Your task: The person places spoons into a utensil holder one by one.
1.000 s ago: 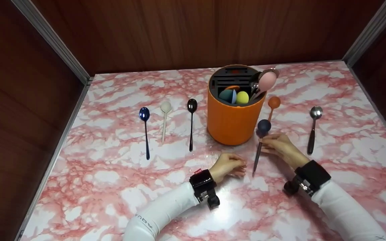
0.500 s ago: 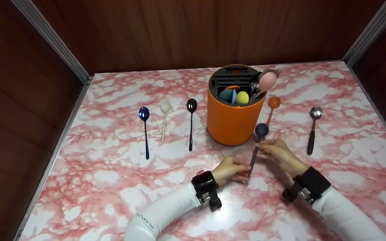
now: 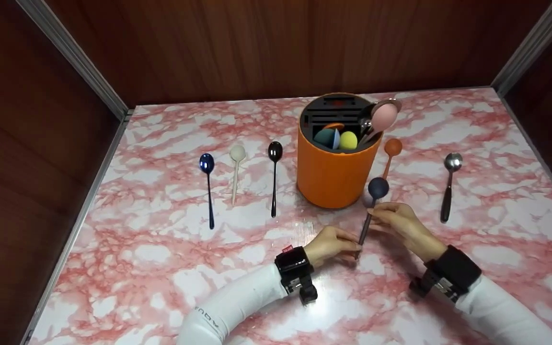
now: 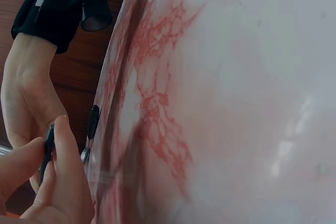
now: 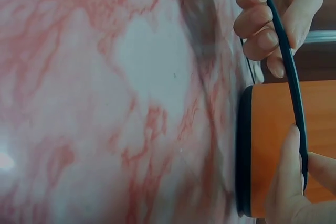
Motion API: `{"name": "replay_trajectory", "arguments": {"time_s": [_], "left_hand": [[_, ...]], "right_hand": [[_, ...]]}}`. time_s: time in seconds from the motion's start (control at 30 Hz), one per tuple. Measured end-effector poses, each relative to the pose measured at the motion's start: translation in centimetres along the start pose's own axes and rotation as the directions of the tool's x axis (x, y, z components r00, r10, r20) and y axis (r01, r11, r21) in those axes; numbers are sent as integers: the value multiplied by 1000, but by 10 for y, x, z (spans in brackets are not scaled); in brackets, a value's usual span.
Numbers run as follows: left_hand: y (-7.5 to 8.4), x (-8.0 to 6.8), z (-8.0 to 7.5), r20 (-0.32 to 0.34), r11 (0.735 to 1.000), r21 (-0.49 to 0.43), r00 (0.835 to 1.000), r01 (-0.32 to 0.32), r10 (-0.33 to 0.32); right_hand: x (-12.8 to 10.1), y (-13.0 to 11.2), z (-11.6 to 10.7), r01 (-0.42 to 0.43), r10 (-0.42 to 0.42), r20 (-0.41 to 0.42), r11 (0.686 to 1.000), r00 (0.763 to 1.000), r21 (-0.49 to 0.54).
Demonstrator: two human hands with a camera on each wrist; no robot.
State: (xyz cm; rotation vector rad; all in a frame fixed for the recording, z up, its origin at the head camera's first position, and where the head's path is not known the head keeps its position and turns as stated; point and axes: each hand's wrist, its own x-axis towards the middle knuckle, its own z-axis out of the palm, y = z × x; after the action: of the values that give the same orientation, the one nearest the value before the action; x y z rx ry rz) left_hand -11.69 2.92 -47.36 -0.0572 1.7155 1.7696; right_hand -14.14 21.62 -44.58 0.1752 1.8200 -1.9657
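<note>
A dark navy spoon (image 3: 371, 208) stands tilted over the marble table (image 3: 161, 249), its bowl up near the orange holder (image 3: 333, 177). My right hand (image 3: 375, 216) pinches the handle just below the bowl. The left hand (image 3: 356, 245) pinches the handle's lower end. In the right wrist view the dark handle (image 5: 289, 72) runs from the left hand's fingers (image 5: 257, 22) to my right fingers (image 5: 291, 182), in front of the orange holder (image 5: 278, 145). The left wrist view shows my left fingers (image 4: 60, 182) around the handle end (image 4: 48, 148).
The holder contains pink (image 3: 382, 117), yellow (image 3: 348, 140) and teal (image 3: 326, 136) spoons. On the table lie a blue spoon (image 3: 207, 184), a cream spoon (image 3: 235, 170) and a black spoon (image 3: 274, 175) to the left, an orange spoon (image 3: 391, 149) and a silver spoon (image 3: 449, 184) to the right. Wooden walls enclose three sides.
The left hand moved right from resting on the table and took the spoon's lower end. The right hand kept its pinch and shifted the spoon slightly left.
</note>
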Motion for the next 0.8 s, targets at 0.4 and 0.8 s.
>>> {"name": "replay_trajectory", "arguments": {"time_s": [0.4, 0.8], "left_hand": [[12, -12, 8, 22, 997, 33, 997, -76, 75], [26, -23, 9, 47, 965, 188, 983, -182, 177]], "right_hand": [[-20, -18, 5, 44, -45, -29, 998, 999, -46], [-34, -28, 12, 183, -193, -70, 975, 979, -125]]}}
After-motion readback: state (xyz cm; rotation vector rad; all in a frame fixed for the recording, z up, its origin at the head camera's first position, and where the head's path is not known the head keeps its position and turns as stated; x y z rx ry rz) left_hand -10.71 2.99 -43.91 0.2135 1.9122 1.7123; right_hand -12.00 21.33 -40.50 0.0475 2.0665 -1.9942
